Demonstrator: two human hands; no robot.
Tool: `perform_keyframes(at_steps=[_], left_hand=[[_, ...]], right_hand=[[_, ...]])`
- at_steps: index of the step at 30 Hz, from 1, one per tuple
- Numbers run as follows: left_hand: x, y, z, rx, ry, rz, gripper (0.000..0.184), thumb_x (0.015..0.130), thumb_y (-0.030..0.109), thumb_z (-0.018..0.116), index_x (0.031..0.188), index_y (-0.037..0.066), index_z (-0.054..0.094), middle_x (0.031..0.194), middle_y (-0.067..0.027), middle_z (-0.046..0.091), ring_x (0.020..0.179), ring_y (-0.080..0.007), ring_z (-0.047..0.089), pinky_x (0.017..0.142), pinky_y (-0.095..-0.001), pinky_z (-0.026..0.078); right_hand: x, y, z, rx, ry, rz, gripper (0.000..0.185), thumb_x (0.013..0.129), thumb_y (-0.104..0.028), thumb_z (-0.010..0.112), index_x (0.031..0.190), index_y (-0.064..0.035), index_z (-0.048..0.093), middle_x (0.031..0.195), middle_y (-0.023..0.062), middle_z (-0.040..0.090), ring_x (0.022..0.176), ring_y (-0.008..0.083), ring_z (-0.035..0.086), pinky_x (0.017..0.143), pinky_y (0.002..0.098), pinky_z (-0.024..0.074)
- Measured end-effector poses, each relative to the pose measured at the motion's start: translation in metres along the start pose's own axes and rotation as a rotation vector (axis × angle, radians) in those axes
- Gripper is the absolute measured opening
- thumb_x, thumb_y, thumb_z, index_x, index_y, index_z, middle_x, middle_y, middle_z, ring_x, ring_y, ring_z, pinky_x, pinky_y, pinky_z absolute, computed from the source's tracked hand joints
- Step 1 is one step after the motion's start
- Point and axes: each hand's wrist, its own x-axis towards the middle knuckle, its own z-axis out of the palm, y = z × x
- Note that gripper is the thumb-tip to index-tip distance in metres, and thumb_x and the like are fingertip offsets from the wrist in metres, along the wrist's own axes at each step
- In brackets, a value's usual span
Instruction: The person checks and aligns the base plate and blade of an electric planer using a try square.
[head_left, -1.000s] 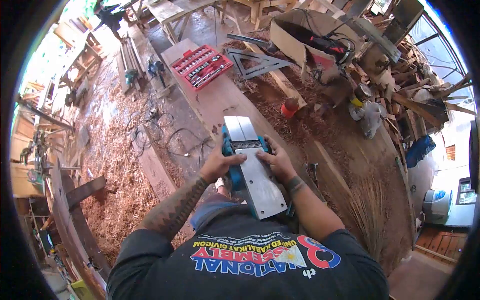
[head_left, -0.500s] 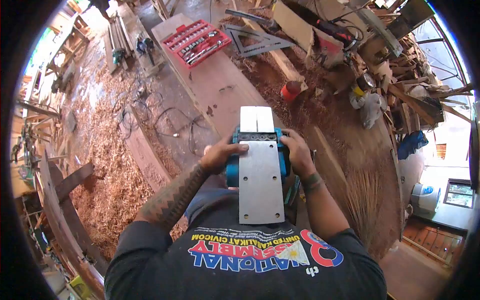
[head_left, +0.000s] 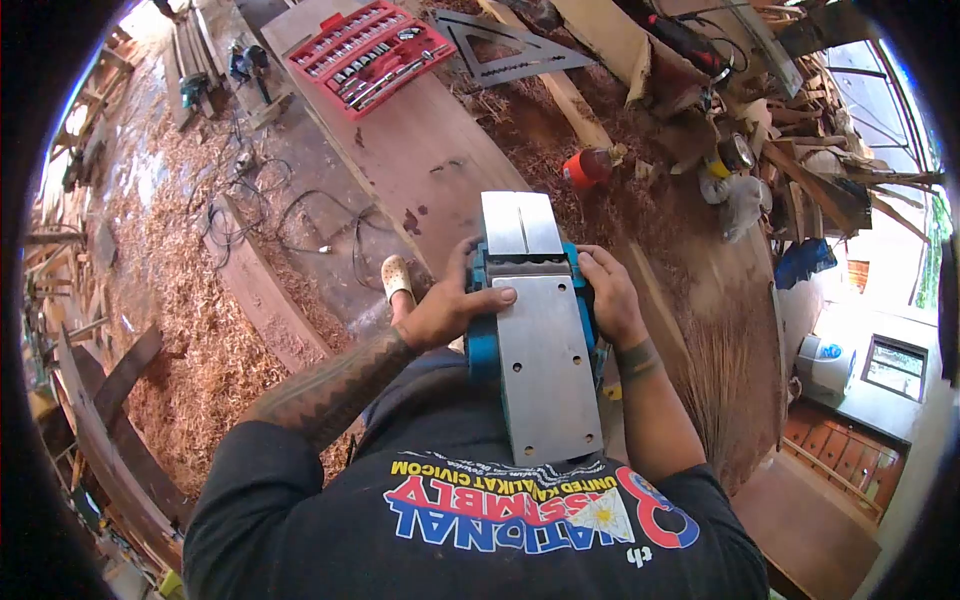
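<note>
An electric hand planer [head_left: 545, 370] with a teal body is held in front of my torso, its flat metal sole turned up towards me. The cutter slot [head_left: 528, 266] lies between the shorter front plate and the long rear plate. My left hand [head_left: 448, 300] grips its left side near the slot, with the thumb lying on the metal plate. On the opposite side, my right hand [head_left: 612, 298] wraps round the teal body. Fingers beneath the planer are hidden.
A wide plank [head_left: 440, 160] carries a red socket set case [head_left: 362, 58]. Nearby are a metal set square [head_left: 510, 50] and a red-labelled bottle [head_left: 588, 167]. Wood shavings [head_left: 190, 320] cover the floor, where a cable [head_left: 325, 205] runs. A shoe [head_left: 396, 274] shows beside my left hand.
The planer has tilted slightly and shifted a little right, with both hands still on it. The view has moved, and a foot in a shoe now shows beside my left hand.
</note>
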Motion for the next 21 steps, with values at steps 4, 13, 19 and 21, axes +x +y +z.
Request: perform_keyframes(at_steps=[4, 13, 19, 21], left_hand=[[0.005, 0.004, -0.003, 0.035, -0.003, -0.004, 0.118, 0.086, 0.039, 0.087, 0.161, -0.006, 0.007, 0.153, -0.0276, 0.045, 0.14, -0.0342, 0.051, 0.119, -0.0427, 0.042], [0.009, 0.001, -0.014, 0.085, -0.001, 0.057, 0.11, 0.088, 0.041, 0.085, 0.161, -0.007, 0.018, 0.154, -0.0248, 0.046, 0.139, -0.0311, 0.052, 0.118, -0.0415, 0.042], [0.012, -0.002, -0.01, 0.058, 0.019, 0.037, 0.087, 0.095, 0.042, 0.073, 0.155, -0.008, 0.036, 0.146, -0.0206, 0.055, 0.132, -0.0254, 0.057, 0.115, -0.0388, 0.042], [0.015, -0.004, -0.013, 0.009, 0.029, 0.021, 0.083, 0.095, 0.041, 0.071, 0.153, -0.008, 0.04, 0.142, -0.019, 0.057, 0.128, -0.0245, 0.059, 0.114, -0.0379, 0.043]], right_hand=[[0.01, 0.008, -0.006, 0.024, -0.008, 0.039, 0.029, 0.11, -0.022, 0.051, 0.117, 0.0002, 0.068, 0.1, -0.0002, 0.068, 0.09, 0.0067, 0.059, 0.081, 0.0251, 0.0495], [0.014, 0.003, 0.004, 0.022, 0.02, -0.014, 0.033, 0.111, -0.022, 0.048, 0.125, 0.0007, 0.066, 0.11, 0.0037, 0.07, 0.097, 0.009, 0.062, 0.09, 0.0264, 0.0504], [0.008, 0.015, -0.002, 0.131, -0.009, 0.01, 0.038, 0.11, -0.022, 0.046, 0.135, 0.0019, 0.061, 0.118, 0.0064, 0.071, 0.104, 0.0109, 0.064, 0.094, 0.026, 0.0505], [0.006, 0.019, -0.003, 0.13, -0.001, 0.003, 0.039, 0.11, -0.022, 0.046, 0.137, 0.0021, 0.06, 0.118, 0.0066, 0.071, 0.105, 0.0113, 0.064, 0.095, 0.026, 0.0504]])
